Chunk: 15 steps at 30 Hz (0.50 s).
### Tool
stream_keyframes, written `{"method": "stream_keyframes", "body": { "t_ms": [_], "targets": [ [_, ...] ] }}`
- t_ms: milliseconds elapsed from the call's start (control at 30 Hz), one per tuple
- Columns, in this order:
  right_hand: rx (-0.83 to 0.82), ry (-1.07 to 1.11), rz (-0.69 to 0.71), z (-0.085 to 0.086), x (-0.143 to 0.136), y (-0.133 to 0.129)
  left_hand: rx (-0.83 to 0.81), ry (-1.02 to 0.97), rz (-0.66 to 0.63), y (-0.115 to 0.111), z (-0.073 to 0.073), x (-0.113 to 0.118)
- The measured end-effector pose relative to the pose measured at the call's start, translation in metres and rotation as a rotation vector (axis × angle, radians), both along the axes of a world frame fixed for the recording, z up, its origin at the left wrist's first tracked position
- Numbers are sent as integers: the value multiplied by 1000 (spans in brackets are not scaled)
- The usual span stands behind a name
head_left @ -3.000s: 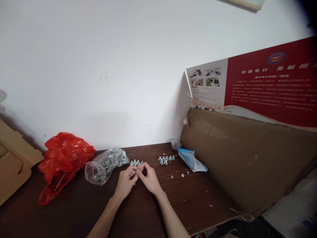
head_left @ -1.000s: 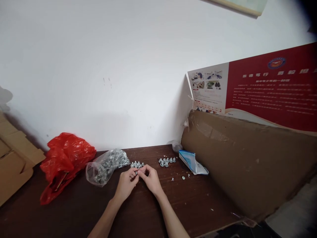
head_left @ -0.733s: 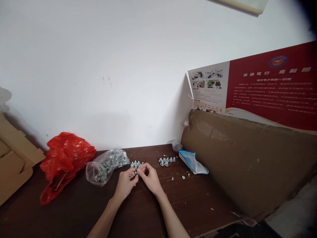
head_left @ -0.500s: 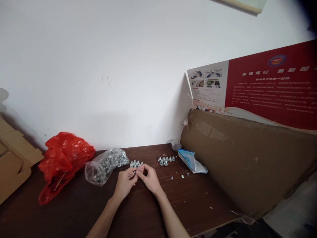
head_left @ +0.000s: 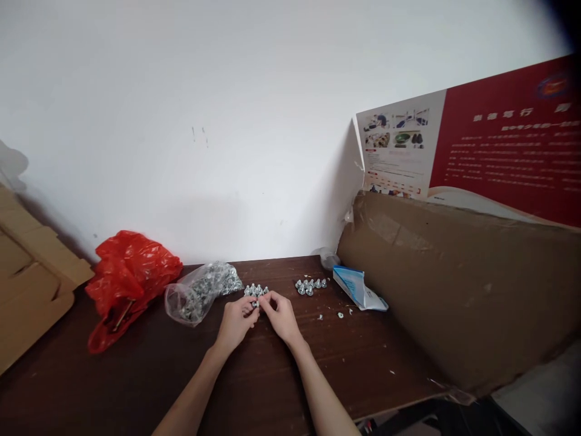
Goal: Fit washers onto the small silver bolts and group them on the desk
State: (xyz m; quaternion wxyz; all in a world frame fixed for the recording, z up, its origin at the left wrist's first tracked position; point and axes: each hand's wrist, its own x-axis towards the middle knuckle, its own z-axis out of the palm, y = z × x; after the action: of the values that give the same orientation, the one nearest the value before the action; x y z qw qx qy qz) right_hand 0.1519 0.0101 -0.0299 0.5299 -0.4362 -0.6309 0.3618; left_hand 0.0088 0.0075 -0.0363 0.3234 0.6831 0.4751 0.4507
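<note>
Over the dark wooden table, my left hand (head_left: 236, 324) pinches a small metal screw (head_left: 255, 304) between thumb and fingertips. My right hand (head_left: 281, 318) meets it from the right, thumb and forefinger closed at the screw's end. Fingers cover part of the piece, so its exact shape is hard to make out. Just behind my hands stands a tight group of silvery screws (head_left: 256, 290), partly hidden by my right fingers. A second group of screws (head_left: 310, 286) stands further right, heads down.
A clear plastic bag of metal parts (head_left: 204, 290) and a red plastic bag (head_left: 136, 266) lie left. A blue-white packet (head_left: 361, 289) and white scraps (head_left: 340, 315) lie right. Cardboard (head_left: 31, 272) borders the left, a large cardboard box (head_left: 454, 290) the right; a white wall (head_left: 254, 121) rises behind.
The view has shifted, so everything sits a little further right and higher. My hands stay together; my right fingertips have drawn slightly back, showing more of the screw.
</note>
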Motion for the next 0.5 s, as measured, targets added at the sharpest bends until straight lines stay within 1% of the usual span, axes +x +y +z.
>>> {"method": "stream_keyframes", "body": {
  "t_ms": [67, 133, 267, 433, 500],
  "targets": [
    [9, 25, -9, 0, 0, 0, 3, 14, -2, -1, 1, 0],
    [15, 44, 13, 0, 0, -1, 6, 22, 3, -1, 1, 0],
    [21, 6, 39, 0, 1, -1, 14, 22, 11, -1, 1, 0],
    [8, -17, -24, 3, 1, -2, 20, 12, 22, 0, 0, 0],
    [10, 2, -20, 4, 1, -3, 19, 1, 16, 0, 1, 1]
  ]
}}
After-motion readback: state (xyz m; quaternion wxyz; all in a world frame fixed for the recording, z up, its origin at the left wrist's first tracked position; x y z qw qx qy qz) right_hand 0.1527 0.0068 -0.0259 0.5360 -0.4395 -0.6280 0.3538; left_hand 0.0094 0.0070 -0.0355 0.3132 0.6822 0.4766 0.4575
